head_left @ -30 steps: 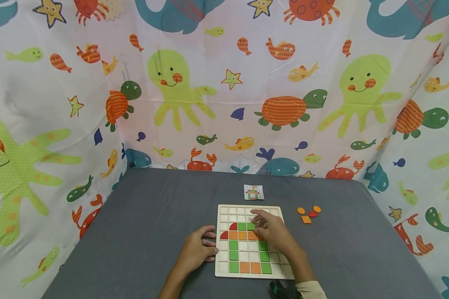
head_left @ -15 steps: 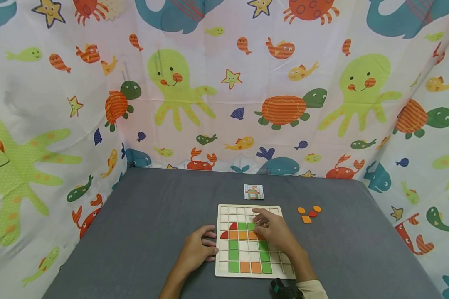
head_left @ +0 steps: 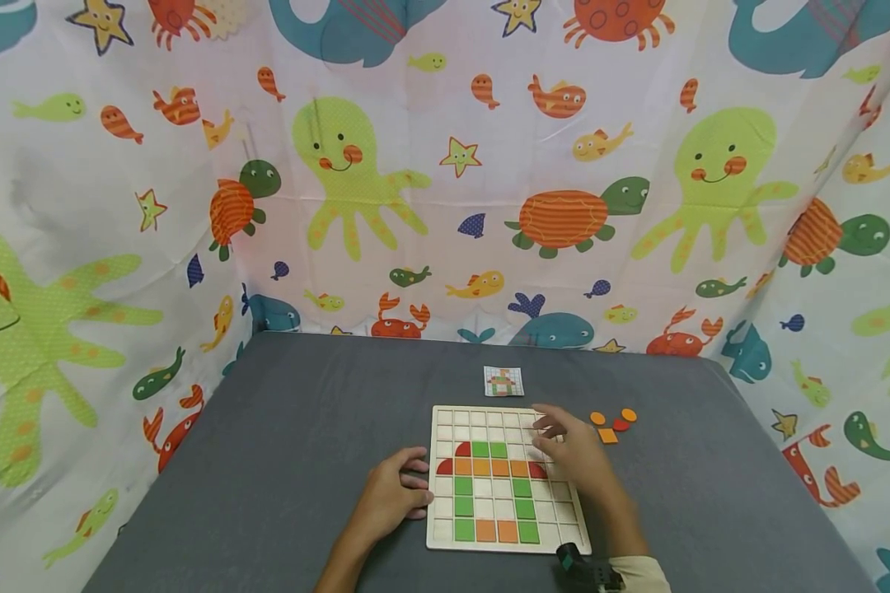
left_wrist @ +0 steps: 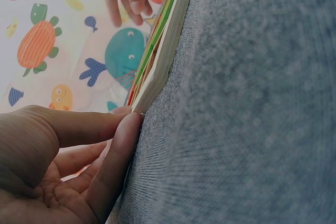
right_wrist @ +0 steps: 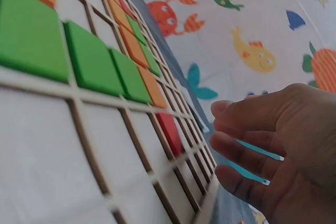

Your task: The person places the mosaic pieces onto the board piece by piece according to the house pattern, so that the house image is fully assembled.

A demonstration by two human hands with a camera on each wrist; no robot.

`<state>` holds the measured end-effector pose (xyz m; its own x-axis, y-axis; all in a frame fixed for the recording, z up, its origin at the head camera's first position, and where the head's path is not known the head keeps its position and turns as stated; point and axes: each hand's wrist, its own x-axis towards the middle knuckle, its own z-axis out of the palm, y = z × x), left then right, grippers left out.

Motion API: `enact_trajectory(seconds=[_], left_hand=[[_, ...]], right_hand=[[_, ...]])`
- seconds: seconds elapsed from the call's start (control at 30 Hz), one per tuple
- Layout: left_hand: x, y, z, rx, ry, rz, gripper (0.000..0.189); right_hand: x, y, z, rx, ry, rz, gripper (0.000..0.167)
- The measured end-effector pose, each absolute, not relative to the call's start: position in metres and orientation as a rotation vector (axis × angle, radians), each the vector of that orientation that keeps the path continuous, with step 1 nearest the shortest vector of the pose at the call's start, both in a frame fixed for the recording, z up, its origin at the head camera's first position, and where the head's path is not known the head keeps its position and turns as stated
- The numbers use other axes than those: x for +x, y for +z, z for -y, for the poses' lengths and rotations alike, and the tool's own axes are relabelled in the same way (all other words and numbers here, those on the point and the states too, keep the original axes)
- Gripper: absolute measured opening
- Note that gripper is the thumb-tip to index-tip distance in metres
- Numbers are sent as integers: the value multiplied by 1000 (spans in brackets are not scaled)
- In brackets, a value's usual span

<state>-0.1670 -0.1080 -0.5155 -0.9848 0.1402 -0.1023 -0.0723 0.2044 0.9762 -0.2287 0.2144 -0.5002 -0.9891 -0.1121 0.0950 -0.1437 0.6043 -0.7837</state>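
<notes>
A light wooden grid board [head_left: 482, 418] lies on the table, with green, orange and red tiles set in its squares. My left hand [head_left: 386, 498] is at its left edge; in the left wrist view the thumb and a finger [left_wrist: 118, 145] pinch the rim. Over the board's right side hovers my right hand [head_left: 582, 457], its fingers loosely bent with nothing between them. In the right wrist view a rounded red tile [right_wrist: 169, 134] sits in a square near that hand, beside the row of orange tiles [right_wrist: 153, 86].
Right of the board lie loose pieces: orange rounded pieces [head_left: 597, 418], a red piece [head_left: 620, 425] and an orange square [head_left: 607, 436]. A small pattern card [head_left: 503, 381] lies behind the board. A printed sea-animal curtain [head_left: 415, 272] surrounds the grey table [head_left: 326, 412].
My right hand has moved right across the board, uncovering a red tile at the right end of the orange row. The left hand has stayed at the board's edge.
</notes>
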Motion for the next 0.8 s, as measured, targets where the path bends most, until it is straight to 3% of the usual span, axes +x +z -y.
enact_trajectory(seconds=[0.8], left_hand=[[-167,-516,108,63,1881,-2306,67]], right_hand=[[-226,-493,-278,-77,1166,2716,55]])
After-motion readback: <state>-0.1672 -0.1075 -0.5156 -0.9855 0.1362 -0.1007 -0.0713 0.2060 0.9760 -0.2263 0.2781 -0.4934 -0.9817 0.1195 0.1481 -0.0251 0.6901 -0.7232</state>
